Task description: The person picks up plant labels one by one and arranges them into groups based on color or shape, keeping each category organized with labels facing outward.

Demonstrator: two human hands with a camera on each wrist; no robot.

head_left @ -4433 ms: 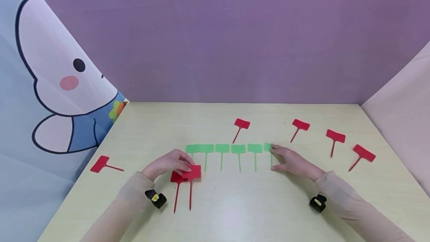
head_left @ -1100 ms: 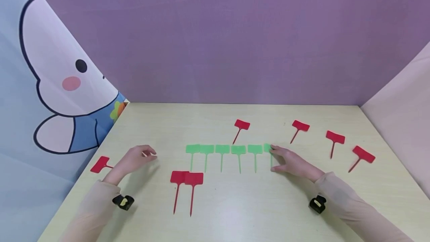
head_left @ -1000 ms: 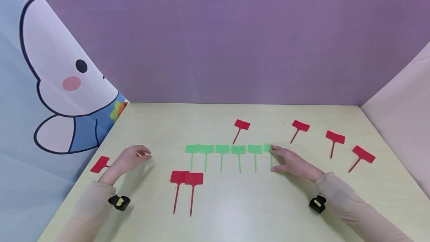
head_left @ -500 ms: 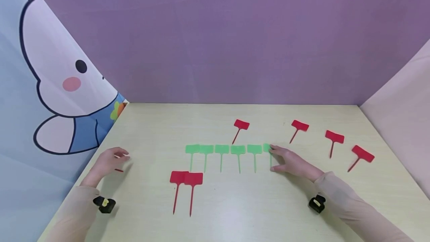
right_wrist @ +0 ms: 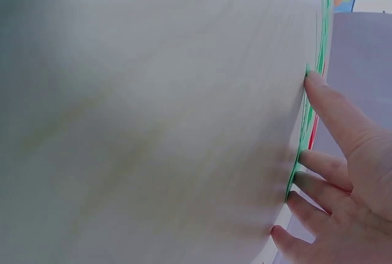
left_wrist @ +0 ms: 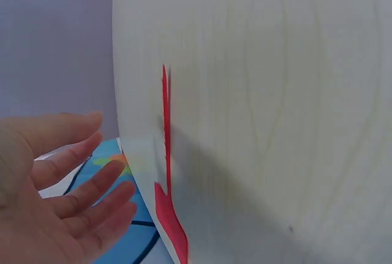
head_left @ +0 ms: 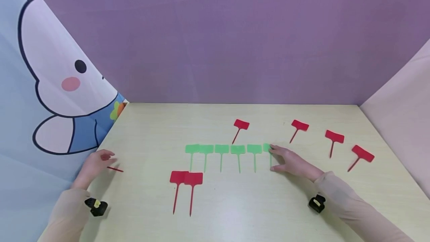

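At the table's left side my left hand [head_left: 94, 165] hovers with loose, parted fingers and nothing in them. Below it lies a red T-shaped plant label [left_wrist: 172, 224]; in the head view only its stem shows, the head hidden by the hand. My right hand [head_left: 293, 162] touches the rightmost green T-shaped plant label [head_left: 266, 147] with its fingertips, thumb near the stem's tip; part of that label is covered. Several more green labels [head_left: 221, 148] stand in a row to its left, heads at the back, stems forward. In front lie two red labels [head_left: 193, 178], heads overlapping.
Behind the green row a single red label [head_left: 241, 124] lies tilted. Three more red labels [head_left: 334, 136] are scattered at the right. A purple wall cloth [head_left: 235, 40] borders the pale table [head_left: 235, 212] at the back, a cartoon cloth [head_left: 50, 96] on the left.
My left hand set the second red label beside the first, let go, and moved left to over the red label at the table's left side. The right hand has stayed in place.
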